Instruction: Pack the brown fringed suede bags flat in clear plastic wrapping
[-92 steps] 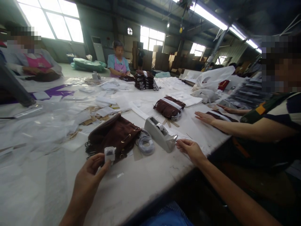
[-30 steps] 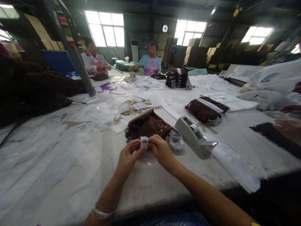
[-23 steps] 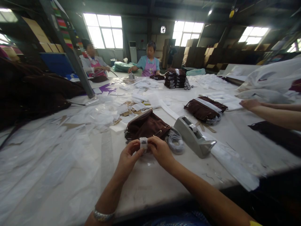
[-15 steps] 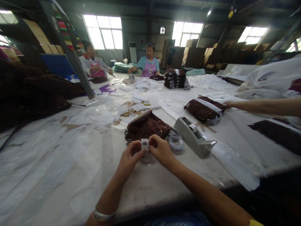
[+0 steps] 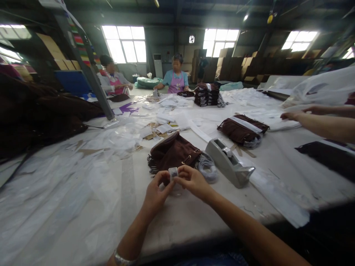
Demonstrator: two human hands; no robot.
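Note:
Between my two hands, a small white packet with a dark mark (image 5: 173,172) is pinched at its edges. Fingertips of my left hand (image 5: 159,187) close on its left side. My right hand (image 5: 194,182) grips the right side, thumb below it. Just beyond my fingers lies a dark brown fringed bag (image 5: 176,149) with metal eyelets. Its strap, bundled in clear wrapping (image 5: 207,169), rests at the bag's right end. A grey tape dispenser (image 5: 230,162) stands on the table, to the right of the strap.
Plastic bags (image 5: 91,195) cover the table's left. A paper-banded fringed bag (image 5: 242,129) lies beyond the dispenser, near a co-worker's hands (image 5: 294,114). Stacked brown bags (image 5: 206,95) stand farther back. Two people sit across the table. A metal post (image 5: 95,81) rises at left.
My hands have shifted slightly down and closer together, and the packet is now tilted. The co-worker's hand on the right has left the banded bag for white sheets, with a second hand showing.

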